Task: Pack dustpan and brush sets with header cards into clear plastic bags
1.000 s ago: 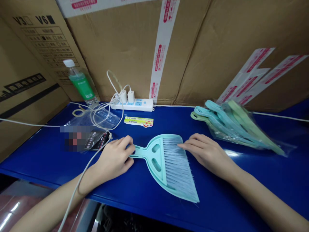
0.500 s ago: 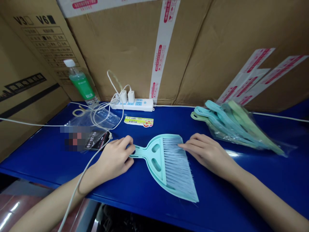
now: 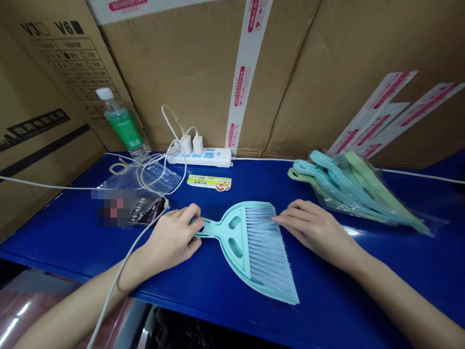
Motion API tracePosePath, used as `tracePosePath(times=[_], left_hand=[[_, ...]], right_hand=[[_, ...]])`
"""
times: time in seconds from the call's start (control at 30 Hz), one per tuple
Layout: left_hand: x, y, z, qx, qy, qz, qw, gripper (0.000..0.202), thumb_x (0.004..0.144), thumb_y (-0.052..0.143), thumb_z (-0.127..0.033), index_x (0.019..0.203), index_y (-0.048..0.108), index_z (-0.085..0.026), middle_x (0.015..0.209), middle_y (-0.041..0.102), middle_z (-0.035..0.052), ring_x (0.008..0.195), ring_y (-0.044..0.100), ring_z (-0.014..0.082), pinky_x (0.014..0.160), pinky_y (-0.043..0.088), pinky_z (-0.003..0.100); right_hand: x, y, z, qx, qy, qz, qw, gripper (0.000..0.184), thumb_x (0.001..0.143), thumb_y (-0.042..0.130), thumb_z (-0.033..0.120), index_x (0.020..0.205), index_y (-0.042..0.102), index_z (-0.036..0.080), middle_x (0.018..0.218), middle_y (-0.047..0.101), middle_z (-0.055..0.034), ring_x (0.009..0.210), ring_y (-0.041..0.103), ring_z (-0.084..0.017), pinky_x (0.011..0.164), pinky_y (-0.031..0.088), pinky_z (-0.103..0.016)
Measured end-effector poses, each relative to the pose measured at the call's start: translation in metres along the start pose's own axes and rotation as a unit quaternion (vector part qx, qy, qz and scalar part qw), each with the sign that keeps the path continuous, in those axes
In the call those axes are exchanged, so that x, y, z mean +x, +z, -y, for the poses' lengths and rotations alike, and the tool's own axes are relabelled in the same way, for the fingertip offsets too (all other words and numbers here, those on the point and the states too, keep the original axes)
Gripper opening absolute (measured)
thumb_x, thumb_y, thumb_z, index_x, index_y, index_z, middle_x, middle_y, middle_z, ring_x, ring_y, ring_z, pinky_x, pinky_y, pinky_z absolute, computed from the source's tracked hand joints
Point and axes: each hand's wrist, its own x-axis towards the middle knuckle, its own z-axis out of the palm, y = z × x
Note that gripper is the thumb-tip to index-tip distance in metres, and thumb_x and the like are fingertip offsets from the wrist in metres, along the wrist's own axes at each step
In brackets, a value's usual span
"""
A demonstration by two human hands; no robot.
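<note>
At six o'clock on the blue table (image 3: 327,315), a turquoise dustpan (image 3: 259,287) with a brush (image 3: 267,252) nested in it lies flat, the left hand (image 3: 176,232) gripping its handle (image 3: 210,228) at nine o'clock, the right hand (image 3: 312,232) at the bristles' edge toward two, whether pinching I cannot tell.

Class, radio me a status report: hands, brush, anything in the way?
Left hand closed around the handle. Right hand at the bristles. Brush lying in dustpan. White cable over left forearm, possibly in the way.
</note>
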Motion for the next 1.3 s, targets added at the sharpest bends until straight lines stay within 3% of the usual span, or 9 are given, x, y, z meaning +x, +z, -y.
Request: tracePosePath(times=[0.4,1.3], left_hand=[[0.0008,0.0004,0.0007,0.0,0.001,-0.006,1.0,0.008,0.071,0.057,-0.01,0.073,0.057,-0.017,0.088,0.059,0.0038,0.059,0.056,0.0139,0.053,0.047,0.028],[0.0001,-0.0002,0.0011,0.004,0.005,-0.006,1.0,0.009,0.069,0.059,-0.009,0.073,0.058,-0.017,0.088,0.059,0.0039,0.057,0.056,0.0142,0.052,0.046,0.028]], right_hand=[[0.0018,-0.0031,-0.0019,-0.006,0.003,-0.003,1.0,0.029,0.098,0.045,0.019,0.078,0.066,0.021,0.072,0.069,-0.0036,0.068,0.058,-0.017,0.061,0.047,-0.031],[-0.0003,0.0005,-0.0052,-0.004,0.005,-0.007,1.0,0.019,0.094,0.046,0.012,0.085,0.06,0.019,0.072,0.067,-0.0033,0.066,0.059,-0.018,0.062,0.047,-0.031]])
